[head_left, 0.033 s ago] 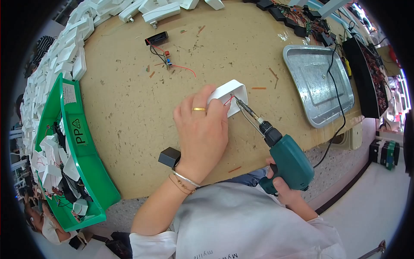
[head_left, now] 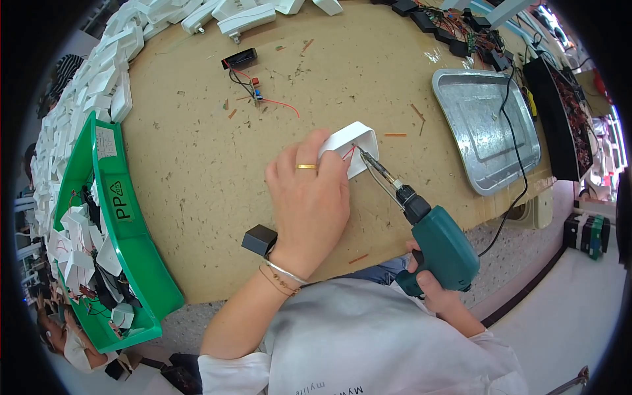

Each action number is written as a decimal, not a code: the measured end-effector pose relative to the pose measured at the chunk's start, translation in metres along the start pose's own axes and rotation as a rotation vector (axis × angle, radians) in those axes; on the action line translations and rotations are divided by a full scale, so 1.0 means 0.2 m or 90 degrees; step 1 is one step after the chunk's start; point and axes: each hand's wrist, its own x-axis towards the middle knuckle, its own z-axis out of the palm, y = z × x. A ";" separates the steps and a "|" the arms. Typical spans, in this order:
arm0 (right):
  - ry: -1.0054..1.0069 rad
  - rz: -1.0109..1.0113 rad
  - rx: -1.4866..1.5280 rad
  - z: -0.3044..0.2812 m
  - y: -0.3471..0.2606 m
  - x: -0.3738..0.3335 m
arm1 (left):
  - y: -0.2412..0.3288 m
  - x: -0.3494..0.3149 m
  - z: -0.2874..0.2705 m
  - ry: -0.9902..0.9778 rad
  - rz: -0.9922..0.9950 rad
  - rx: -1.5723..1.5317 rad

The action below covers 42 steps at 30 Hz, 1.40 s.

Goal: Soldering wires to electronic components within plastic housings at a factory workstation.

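My left hand (head_left: 311, 187), with a gold ring and bracelets at the wrist, grips an open white plastic housing (head_left: 360, 133) on the table. Thin red wire (head_left: 349, 153) shows inside the housing. My right hand (head_left: 431, 286) is wrapped round the handle of a dark green soldering gun (head_left: 444, 250), partly hidden behind it. The gun's metal tip and its thin feed tube reach into the housing, by the wire; exact contact is too small to tell. A small black box (head_left: 259, 239) rests beside my left wrist. Farther off lies a black component (head_left: 239, 59) wired to a small circuit board (head_left: 257, 92).
On the left stands a green bin (head_left: 141, 243) of white housings and wires. White housings (head_left: 99, 85) are heaped at the far left. A metal tray (head_left: 487, 131), crossed by a black cord (head_left: 517, 145), lies at the right, near black wired parts (head_left: 454, 39) and a dark box (head_left: 559, 118).
My left hand has shifted very slightly to the right along the white housing. The soldering gun stays in place.
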 end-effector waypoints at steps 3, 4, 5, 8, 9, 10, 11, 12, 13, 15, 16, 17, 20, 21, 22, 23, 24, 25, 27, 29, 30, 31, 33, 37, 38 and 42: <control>-0.021 -0.012 -0.042 -0.03 0.04 -0.01 | 0.00 0.01 0.02 -0.002 0.025 0.071; -0.022 -0.012 -0.041 -0.04 0.04 -0.01 | 0.00 0.00 0.03 0.036 0.055 0.093; -0.036 -0.003 -0.051 -0.05 0.04 -0.01 | 0.00 0.00 0.04 0.075 0.084 0.115; -0.037 0.011 -0.045 -0.04 0.05 -0.01 | 0.00 0.02 0.04 0.091 0.140 0.095; -0.024 0.017 -0.031 -0.04 0.05 -0.01 | 0.01 0.02 0.05 0.091 0.140 0.096; -0.025 0.017 -0.031 -0.04 0.05 -0.01 | 0.02 0.03 0.06 0.071 0.107 0.064; -0.025 0.015 -0.023 -0.04 0.05 0.00 | 0.02 0.03 0.06 0.051 0.074 0.032; -0.024 0.014 -0.016 -0.04 0.05 0.00 | 0.02 0.04 0.07 0.052 0.074 0.033; -0.025 0.013 -0.016 -0.04 0.04 0.00 | 0.02 0.04 0.07 0.052 0.067 0.034; -0.022 0.014 -0.009 -0.03 0.03 0.01 | 0.02 0.04 0.08 0.053 0.060 0.037; -0.023 0.013 -0.010 -0.03 0.03 0.02 | 0.02 0.04 0.08 0.053 0.065 0.044; -0.025 -0.002 -0.012 -0.03 0.03 0.03 | 0.02 0.03 0.08 0.053 0.070 0.051; -0.027 -0.022 -0.005 -0.02 0.03 0.04 | 0.02 0.03 0.08 0.047 0.073 0.057; -0.028 -0.026 0.007 -0.01 0.04 0.05 | 0.02 0.03 0.08 0.047 0.073 0.057; -0.029 -0.027 0.007 -0.01 0.04 0.05 | 0.02 0.03 0.08 0.050 0.071 0.055; -0.036 -0.026 -0.008 -0.01 0.04 0.06 | 0.02 0.03 0.08 0.052 0.068 0.053; -0.041 -0.025 -0.022 -0.02 0.04 0.06 | 0.02 0.03 0.08 0.053 0.069 0.053; -0.041 -0.026 -0.022 -0.02 0.04 0.06 | 0.02 0.03 0.08 0.053 0.068 0.052; -0.030 -0.021 -0.023 -0.01 0.02 0.06 | 0.02 0.03 0.08 0.053 0.067 0.051; -0.024 -0.021 -0.022 -0.01 0.01 0.07 | 0.02 0.04 0.07 0.043 0.065 0.047; -0.019 -0.023 -0.019 0.00 0.00 0.07 | 0.02 0.04 0.07 0.043 0.065 0.047; -0.019 -0.023 -0.019 -0.01 0.00 0.08 | 0.02 0.03 0.07 0.045 0.067 0.046; -0.014 -0.034 -0.029 -0.01 0.01 0.08 | 0.02 0.03 0.07 0.046 0.070 0.045; -0.013 -0.046 -0.041 -0.02 0.02 0.08 | 0.02 0.03 0.07 0.041 0.067 0.044; -0.016 -0.039 -0.052 -0.02 0.01 0.08 | 0.02 0.03 0.07 0.041 0.069 0.045; -0.016 -0.036 -0.031 -0.02 0.01 0.07 | 0.01 0.03 0.07 0.044 0.069 0.042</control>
